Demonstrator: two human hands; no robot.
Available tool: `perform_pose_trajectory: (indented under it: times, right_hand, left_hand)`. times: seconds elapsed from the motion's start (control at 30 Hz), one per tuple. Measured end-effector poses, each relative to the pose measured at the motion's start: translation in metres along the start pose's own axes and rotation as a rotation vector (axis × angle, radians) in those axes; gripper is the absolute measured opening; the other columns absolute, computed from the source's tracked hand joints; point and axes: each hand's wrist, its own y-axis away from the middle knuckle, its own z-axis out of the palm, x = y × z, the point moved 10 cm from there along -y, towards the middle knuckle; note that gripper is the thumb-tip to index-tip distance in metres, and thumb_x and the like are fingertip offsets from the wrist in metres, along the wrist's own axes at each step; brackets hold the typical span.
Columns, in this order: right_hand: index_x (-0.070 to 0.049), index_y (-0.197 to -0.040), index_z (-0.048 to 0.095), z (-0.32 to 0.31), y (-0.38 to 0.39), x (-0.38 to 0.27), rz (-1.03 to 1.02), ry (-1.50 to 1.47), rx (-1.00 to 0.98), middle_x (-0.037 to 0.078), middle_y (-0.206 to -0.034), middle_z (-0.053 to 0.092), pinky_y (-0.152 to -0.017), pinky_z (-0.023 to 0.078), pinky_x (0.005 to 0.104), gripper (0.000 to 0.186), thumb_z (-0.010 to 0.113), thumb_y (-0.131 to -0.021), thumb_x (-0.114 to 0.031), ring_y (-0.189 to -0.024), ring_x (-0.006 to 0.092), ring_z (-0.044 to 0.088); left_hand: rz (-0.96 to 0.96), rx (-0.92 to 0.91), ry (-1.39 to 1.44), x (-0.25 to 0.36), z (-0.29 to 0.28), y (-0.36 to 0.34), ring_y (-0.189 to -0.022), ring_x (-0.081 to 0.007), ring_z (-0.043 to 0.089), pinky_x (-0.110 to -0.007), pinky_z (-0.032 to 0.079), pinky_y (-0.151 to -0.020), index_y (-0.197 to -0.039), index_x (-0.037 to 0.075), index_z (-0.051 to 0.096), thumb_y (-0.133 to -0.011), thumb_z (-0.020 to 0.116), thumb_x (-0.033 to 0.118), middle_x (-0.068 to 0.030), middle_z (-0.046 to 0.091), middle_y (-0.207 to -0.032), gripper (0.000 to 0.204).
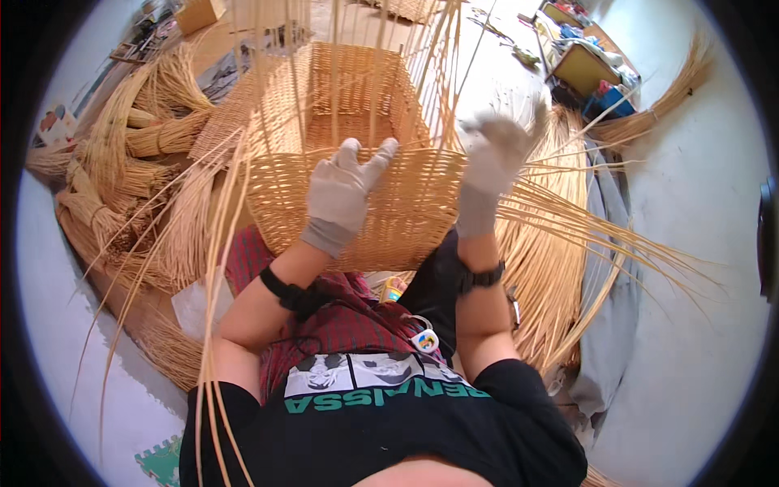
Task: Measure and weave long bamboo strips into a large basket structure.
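Observation:
A partly woven wicker basket [357,223] is tilted on my lap, its hollow facing away from me. Long unwoven strands [260,69] stick up from its rim and fan out at both sides. My left hand [339,191], in a pale work glove, grips the near wall at the rim, with its fingertips at the top edge. Just off the basket's right side, my gloved right hand [497,150] is raised beside the loose strands. Motion smears its fingers, so whether they hold a strand cannot be made out.
Tied bundles of straw-coloured strands [158,138] are heaped at the left. A large sheaf [552,268] lies to the right on grey cloth [604,325]. At the back right, a yellowish box [588,65] holds mixed items, and another bundle [665,101] leans on the wall.

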Motion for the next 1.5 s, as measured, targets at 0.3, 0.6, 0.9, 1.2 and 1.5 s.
perform_pose_trajectory:
  times: [0.3, 0.6, 0.9, 1.2, 1.5]
  right_hand:
    - [-0.009, -0.133, 0.06, -0.065, -0.005, 0.015, -0.215, 1.497, -0.071, 0.009, -0.092, 0.072, -0.077, 0.054, 0.0391, 0.052, 0.076, -0.091, -0.037, -0.079, 0.0307, 0.07]
    - [-0.012, -0.131, 0.065, -0.067, 0.005, 0.024, 0.017, 0.828, -0.058, 0.013, -0.103, 0.074, -0.073, 0.055, 0.0398, 0.032, 0.058, -0.1, -0.014, -0.086, 0.0278, 0.071]
    - [0.007, -0.154, 0.035, 0.194, 0.109, -0.075, 0.588, -0.339, -0.518, 0.021, -0.131, 0.064, -0.109, 0.044, 0.039, 0.064, 0.055, -0.105, -0.029, -0.123, 0.0317, 0.062]
    - [0.013, -0.156, 0.017, 0.264, 0.102, 0.001, 0.865, 0.363, -0.293, 0.032, -0.144, 0.049, -0.111, 0.043, 0.0405, 0.114, 0.071, -0.089, -0.062, -0.131, 0.0383, 0.053]
    - [-0.002, -0.14, 0.055, 0.285, 0.099, -0.031, 0.687, -0.714, -0.487, 0.002, -0.093, 0.063, -0.074, 0.051, 0.0276, 0.045, 0.065, -0.103, -0.027, -0.074, 0.0083, 0.052]
  left_hand:
    - [0.006, -0.29, 0.191, 0.094, 0.073, -0.038, -0.073, -0.0315, 0.071, -0.042, 0.059, -0.062, -0.147, 0.033, 0.051, -0.093, 0.056, 0.007, -0.0184, 0.055, -0.122, 0.06]
    - [0.095, -0.07, 0.754, 0.052, 0.031, -0.013, -0.11, -0.0378, 0.068, -0.042, 0.06, -0.087, -0.146, 0.023, 0.053, -0.089, 0.069, 0.011, -0.0204, 0.05, -0.147, 0.059]
    - [-0.356, 0.357, 0.331, -0.181, -0.053, 0.107, -0.091, -0.0334, 0.07, -0.041, 0.056, -0.077, -0.124, 0.014, 0.07, -0.094, 0.064, 0.016, -0.0145, 0.071, -0.116, 0.03]
    - [-0.404, 0.067, 0.079, -0.183, -0.06, 0.089, -0.084, -0.0354, 0.071, -0.043, 0.054, -0.068, -0.138, 0.02, 0.057, -0.09, 0.07, 0.026, -0.0141, 0.073, -0.104, 0.05]
    - [-0.393, 0.06, 0.193, -0.199, -0.043, 0.092, -0.069, -0.0338, 0.069, -0.043, 0.05, -0.059, -0.133, 0.02, 0.056, -0.09, 0.072, 0.027, -0.0131, 0.071, -0.084, 0.047]
